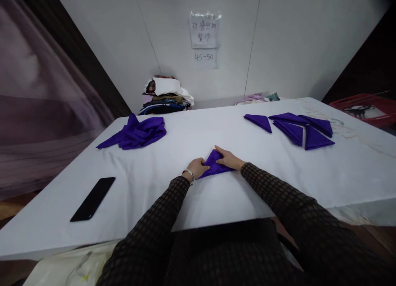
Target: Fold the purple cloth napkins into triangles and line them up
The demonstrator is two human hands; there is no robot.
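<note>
A purple cloth napkin [216, 166], folded into a triangle, lies on the white-covered table in front of me. My left hand [197, 169], with a bracelet at the wrist, grips its left side between thumb and fingers. On the upper right side my right hand [228, 159] holds the folded edge, thumb on top and fingertips near the peak. The fingers partly cover the napkin's edges. Several purple napkins folded into triangles [318, 138] lie to the right, and a single folded triangle [259, 122] sits nearer the middle. A crumpled heap of purple cloth [142, 131] rests at the back left.
A black phone [93, 199] lies at the left front of the table [148, 195]. Behind the table stand a stack of folded clothes [167, 97] and some pink cloth [253, 98]. A red basket [365, 108] is at the far right. Handwritten paper [205, 32] hangs on the wall.
</note>
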